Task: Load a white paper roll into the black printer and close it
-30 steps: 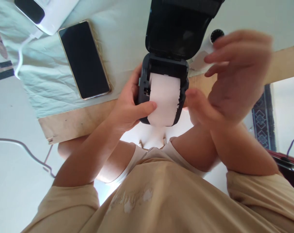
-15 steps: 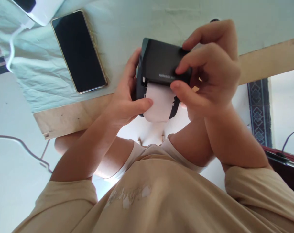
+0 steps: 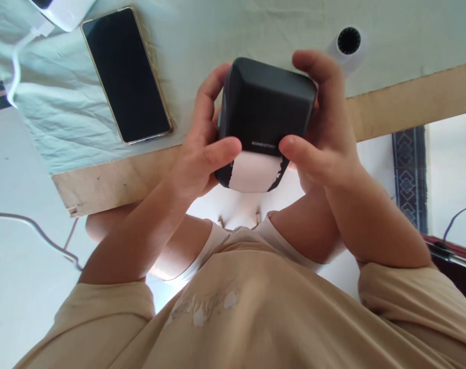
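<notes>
A small black label printer (image 3: 267,110) is held above the table edge, its lid closed. A strip of white paper (image 3: 254,172) sticks out of its front slot toward me. My left hand (image 3: 202,154) grips its left side, thumb pressed on the lid's front edge. My right hand (image 3: 321,133) grips the right side, fingers curled over the top and thumb on the front edge.
A black smartphone (image 3: 127,77) lies on the pale green cloth (image 3: 202,31) at the left. A white device with a cable (image 3: 59,7) sits at the top left. A white roll core (image 3: 348,43) lies behind the printer. The wooden table edge (image 3: 117,177) runs across.
The printer's lid went from wide open to fully closed over the paper. My right hand came down from the air onto the lid and now grips the printer's right side.
</notes>
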Demonstrator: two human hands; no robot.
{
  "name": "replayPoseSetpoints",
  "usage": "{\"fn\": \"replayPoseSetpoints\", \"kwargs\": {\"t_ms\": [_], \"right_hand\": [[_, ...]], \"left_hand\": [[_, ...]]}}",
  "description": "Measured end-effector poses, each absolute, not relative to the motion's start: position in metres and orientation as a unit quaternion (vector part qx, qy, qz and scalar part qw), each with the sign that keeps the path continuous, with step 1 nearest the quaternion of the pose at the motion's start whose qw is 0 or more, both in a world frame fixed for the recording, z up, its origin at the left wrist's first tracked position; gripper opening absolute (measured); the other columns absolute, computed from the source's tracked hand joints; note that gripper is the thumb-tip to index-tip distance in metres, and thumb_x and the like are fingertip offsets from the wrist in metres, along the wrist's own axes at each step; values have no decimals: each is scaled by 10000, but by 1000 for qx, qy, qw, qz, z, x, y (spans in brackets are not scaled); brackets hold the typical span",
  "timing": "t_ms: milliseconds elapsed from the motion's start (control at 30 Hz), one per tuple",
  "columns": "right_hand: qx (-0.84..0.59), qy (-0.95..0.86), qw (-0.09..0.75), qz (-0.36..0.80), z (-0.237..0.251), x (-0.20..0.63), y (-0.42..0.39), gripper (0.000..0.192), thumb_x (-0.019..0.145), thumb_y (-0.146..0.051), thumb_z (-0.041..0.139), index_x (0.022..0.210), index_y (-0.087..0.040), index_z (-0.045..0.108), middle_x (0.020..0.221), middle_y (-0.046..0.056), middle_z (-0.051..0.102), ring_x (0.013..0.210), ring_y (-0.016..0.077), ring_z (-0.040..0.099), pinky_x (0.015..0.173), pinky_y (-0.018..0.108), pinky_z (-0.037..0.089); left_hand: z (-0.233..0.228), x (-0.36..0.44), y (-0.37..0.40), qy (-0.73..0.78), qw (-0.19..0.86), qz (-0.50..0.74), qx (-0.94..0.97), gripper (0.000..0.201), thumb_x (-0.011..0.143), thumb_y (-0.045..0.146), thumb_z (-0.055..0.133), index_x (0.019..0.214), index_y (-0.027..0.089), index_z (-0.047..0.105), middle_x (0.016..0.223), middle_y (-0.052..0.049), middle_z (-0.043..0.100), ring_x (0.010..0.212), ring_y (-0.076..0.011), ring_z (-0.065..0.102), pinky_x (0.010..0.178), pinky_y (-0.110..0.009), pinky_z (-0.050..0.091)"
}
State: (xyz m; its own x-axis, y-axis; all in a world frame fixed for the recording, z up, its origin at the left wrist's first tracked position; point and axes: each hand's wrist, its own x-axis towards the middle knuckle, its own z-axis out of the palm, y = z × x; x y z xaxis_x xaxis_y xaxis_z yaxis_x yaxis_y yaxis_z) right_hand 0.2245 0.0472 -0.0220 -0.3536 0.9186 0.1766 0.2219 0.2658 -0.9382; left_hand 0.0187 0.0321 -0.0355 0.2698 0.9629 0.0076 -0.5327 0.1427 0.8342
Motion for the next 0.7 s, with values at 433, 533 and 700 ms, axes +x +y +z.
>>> {"fn": "replayPoseSetpoints", "kwargs": {"t_ms": [433, 533, 700], "right_hand": [[-354, -722, 393, 446, -20, 225, 51, 728, 879, -679, 666, 1471, -357, 392, 1451, 40, 479, 1095, 188, 617, 793, 315, 603], [-357, -721, 397, 440, -23, 225, 51, 783, 864, -726, 651, 1486, -339, 372, 1447, 57, 486, 1065, 184, 624, 775, 311, 599], [-386, -709, 384, 448, -23, 225, 49, 779, 881, -703, 641, 1498, -326, 351, 1430, 56, 531, 938, 144, 619, 757, 289, 577]], "left_hand": [[-27, 19, 33, 252, 727, 519, 372, 591, 897, 389, 783, 1414, 343, 500, 1014, 11, 708, 823, -170, 752, 675, -259, 568], [-15, 28, 29, 303, 729, 528, 312, 545, 877, 379, 783, 1369, 371, 548, 1089, 12, 743, 961, -229, 786, 691, -283, 575], [-1, 38, 29, 325, 699, 575, 276, 248, 1036, 378, 564, 1220, 225, 630, 1273, -12, 750, 1431, -253, 594, 1074, -361, 596]]}}
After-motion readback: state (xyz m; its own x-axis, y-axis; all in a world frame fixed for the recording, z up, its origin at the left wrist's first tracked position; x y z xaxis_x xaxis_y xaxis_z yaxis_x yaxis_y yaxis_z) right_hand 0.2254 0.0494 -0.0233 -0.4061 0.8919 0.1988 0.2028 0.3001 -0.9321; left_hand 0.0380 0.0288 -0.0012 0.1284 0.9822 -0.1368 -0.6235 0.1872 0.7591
